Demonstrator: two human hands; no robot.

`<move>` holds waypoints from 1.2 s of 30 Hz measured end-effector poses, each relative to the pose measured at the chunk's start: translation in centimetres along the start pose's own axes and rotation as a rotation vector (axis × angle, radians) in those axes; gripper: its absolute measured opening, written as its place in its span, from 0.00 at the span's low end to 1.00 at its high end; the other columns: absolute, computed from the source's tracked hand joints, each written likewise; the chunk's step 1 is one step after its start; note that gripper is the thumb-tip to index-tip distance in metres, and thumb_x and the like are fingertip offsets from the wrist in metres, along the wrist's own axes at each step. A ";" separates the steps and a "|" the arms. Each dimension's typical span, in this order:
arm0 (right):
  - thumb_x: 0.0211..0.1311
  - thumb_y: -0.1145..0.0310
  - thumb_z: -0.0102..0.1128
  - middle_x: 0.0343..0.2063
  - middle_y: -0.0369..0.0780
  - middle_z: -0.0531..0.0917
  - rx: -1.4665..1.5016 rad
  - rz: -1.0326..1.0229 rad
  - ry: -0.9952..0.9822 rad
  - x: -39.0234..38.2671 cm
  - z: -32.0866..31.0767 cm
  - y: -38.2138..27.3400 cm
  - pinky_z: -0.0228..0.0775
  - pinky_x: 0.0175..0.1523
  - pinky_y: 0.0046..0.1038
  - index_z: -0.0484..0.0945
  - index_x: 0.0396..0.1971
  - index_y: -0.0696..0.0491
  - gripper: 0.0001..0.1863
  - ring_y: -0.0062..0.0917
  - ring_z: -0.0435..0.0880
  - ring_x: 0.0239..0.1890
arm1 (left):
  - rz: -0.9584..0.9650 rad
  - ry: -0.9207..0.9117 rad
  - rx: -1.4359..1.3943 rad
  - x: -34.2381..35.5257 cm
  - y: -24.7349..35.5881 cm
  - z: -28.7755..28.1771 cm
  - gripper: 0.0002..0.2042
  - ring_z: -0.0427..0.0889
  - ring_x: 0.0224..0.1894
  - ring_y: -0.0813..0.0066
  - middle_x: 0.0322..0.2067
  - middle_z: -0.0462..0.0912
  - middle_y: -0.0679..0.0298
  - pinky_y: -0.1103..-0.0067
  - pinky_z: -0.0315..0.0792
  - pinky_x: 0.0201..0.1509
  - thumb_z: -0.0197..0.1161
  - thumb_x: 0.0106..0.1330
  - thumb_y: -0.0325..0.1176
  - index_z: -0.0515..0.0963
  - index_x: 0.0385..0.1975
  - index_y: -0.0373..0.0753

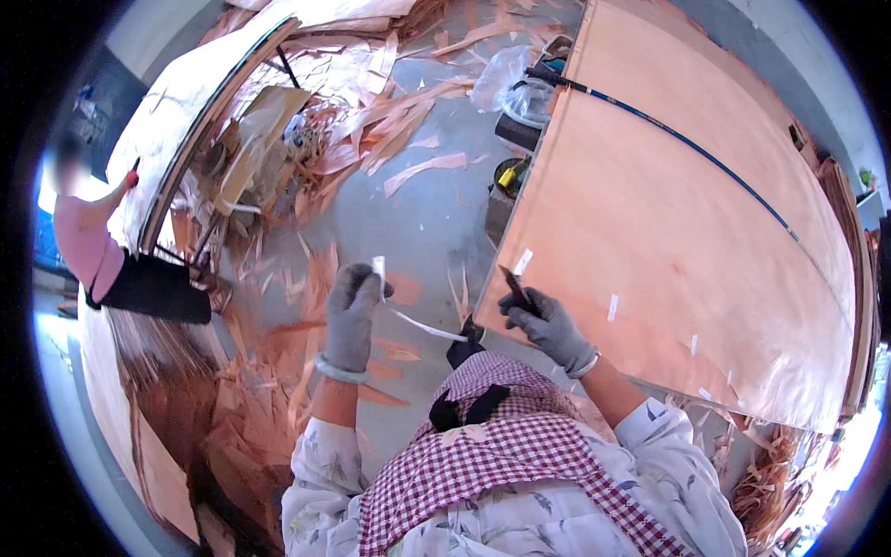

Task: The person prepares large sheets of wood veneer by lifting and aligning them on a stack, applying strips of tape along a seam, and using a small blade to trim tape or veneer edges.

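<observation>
My left hand [350, 306], in a grey glove, is closed on the end of a white tape strip [425, 328]. The strip's tip stands up above the fingers; the rest hangs in a curve to a black item [466, 343] beside my checked apron. My right hand [548, 327], gloved too, grips a dark, narrow knife-like tool [514, 284] that points up and left. It is over the near left corner of a large pale wood veneer sheet [668, 213]. Short white tape pieces [613, 307] lie along the sheet's near edge, one close to the tool's tip.
A long thin dark rod [668, 130] lies across the sheet. Boxes and a yellow item [507, 176] sit by its left edge. Veneer scraps [371, 139] litter the floor. At far left, a person in pink [88, 232] works at another veneer stack [186, 102].
</observation>
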State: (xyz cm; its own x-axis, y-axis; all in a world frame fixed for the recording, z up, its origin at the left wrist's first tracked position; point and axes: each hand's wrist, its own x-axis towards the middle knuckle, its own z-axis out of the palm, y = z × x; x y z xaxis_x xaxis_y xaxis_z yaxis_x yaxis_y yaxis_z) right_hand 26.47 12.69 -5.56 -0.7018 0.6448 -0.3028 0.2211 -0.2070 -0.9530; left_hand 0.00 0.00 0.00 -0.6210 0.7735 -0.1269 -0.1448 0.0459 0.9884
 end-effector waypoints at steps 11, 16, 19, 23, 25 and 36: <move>0.56 0.68 0.56 0.29 0.49 0.77 -0.631 -0.184 0.377 12.1 -4.5 -7.0 0.69 0.37 0.37 0.75 0.36 0.57 0.11 0.44 0.77 0.32 | -0.109 -0.544 0.315 19.0 -1.8 9.1 0.03 0.71 0.30 0.82 0.26 0.74 0.69 0.83 0.68 0.36 0.54 0.62 0.26 0.73 0.32 0.33; 0.56 0.66 0.56 0.29 0.50 0.77 -0.558 -0.032 0.492 11.2 -5.5 -7.9 0.69 0.38 0.37 0.73 0.35 0.59 0.12 0.44 0.77 0.33 | -0.024 -0.635 0.388 24.6 -4.8 14.5 0.05 0.70 0.28 0.82 0.25 0.74 0.69 0.83 0.67 0.35 0.56 0.63 0.29 0.73 0.32 0.33; 0.55 0.68 0.56 0.28 0.50 0.77 -0.526 0.018 0.558 10.9 -4.8 -6.7 0.69 0.37 0.36 0.74 0.34 0.59 0.11 0.44 0.77 0.33 | -0.026 -0.637 0.314 27.8 -7.3 17.8 0.06 0.70 0.27 0.81 0.24 0.75 0.67 0.82 0.67 0.34 0.58 0.61 0.30 0.74 0.31 0.34; 0.55 0.70 0.56 0.28 0.50 0.77 -0.447 0.137 0.676 11.1 -3.1 -6.7 0.69 0.36 0.34 0.74 0.34 0.59 0.09 0.43 0.77 0.31 | -0.092 -0.634 0.365 30.7 -10.2 20.1 0.10 0.75 0.29 0.74 0.27 0.80 0.60 0.77 0.69 0.36 0.63 0.57 0.31 0.76 0.34 0.32; 0.55 0.71 0.56 0.28 0.50 0.77 -0.408 0.130 0.781 11.7 -2.3 -6.9 0.69 0.36 0.33 0.74 0.33 0.59 0.09 0.43 0.77 0.30 | -0.082 -0.688 0.289 32.1 -11.7 21.0 0.10 0.76 0.30 0.73 0.29 0.82 0.59 0.77 0.70 0.37 0.63 0.57 0.31 0.76 0.35 0.32; 0.54 0.68 0.56 0.24 0.48 0.76 -0.661 0.361 1.182 14.5 -1.5 -4.7 0.67 0.31 0.36 0.73 0.29 0.56 0.08 0.45 0.77 0.27 | -0.487 -0.957 -0.035 35.1 -9.7 23.3 0.03 0.70 0.23 0.85 0.22 0.75 0.73 0.86 0.65 0.26 0.59 0.62 0.26 0.77 0.33 0.36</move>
State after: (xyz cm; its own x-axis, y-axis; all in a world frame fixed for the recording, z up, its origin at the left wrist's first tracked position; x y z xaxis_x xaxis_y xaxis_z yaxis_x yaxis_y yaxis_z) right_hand 16.27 24.07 -5.43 0.3666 0.9297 -0.0361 0.7710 -0.3253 -0.5475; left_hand -2.45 41.44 -12.13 0.3688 0.8513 -0.3733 -0.2451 0.4764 0.8443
